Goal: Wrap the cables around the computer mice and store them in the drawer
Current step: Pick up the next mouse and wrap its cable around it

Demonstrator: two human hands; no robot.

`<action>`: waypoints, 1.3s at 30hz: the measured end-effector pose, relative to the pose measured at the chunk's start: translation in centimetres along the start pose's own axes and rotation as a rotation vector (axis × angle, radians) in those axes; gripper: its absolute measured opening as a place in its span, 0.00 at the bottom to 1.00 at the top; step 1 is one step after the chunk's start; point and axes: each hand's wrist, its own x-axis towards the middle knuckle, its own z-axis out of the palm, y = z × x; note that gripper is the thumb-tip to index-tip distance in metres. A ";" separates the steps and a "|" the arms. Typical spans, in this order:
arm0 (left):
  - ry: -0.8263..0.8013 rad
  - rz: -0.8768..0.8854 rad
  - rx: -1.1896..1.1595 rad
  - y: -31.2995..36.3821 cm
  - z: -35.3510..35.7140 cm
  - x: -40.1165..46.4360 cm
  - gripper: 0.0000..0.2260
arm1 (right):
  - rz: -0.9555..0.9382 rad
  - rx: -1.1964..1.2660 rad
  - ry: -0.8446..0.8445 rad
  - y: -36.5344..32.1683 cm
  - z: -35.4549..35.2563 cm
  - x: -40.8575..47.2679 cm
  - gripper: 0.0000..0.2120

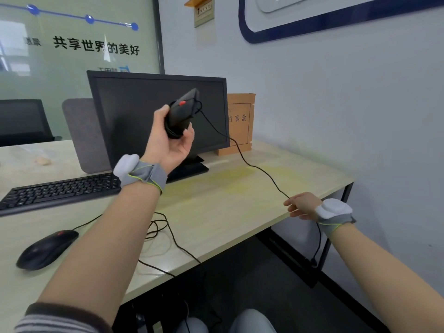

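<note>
The left grip (168,138) is curling round a black mouse (181,111) with a red wheel, holding it up at centre frame in front of the dark monitor (134,111); several turns of cable are sitting around the mouse's lower body. The right grip (304,205), at the right of the frame by the desk (228,203) edge, is pinching the cable (254,165), which is stretching taut from the mouse down to those fingers. A second mouse (45,249) is lying on the desk at lower left, its cable (165,233) looping loosely toward the front edge. A keyboard (60,191) is sitting behind it.
</note>
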 end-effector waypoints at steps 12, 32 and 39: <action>0.005 -0.133 0.438 -7.5 3.3 0.5 0.11 | -0.440 0.235 -0.039 -5.1 2.0 -2.6 0.11; -0.188 -0.115 0.546 -8.3 4.7 0.1 0.13 | -0.684 0.638 0.115 -9.2 1.5 -6.2 0.18; -0.222 -0.148 0.487 -9.1 4.3 0.1 0.10 | -0.634 0.519 0.268 -9.4 2.9 -5.2 0.19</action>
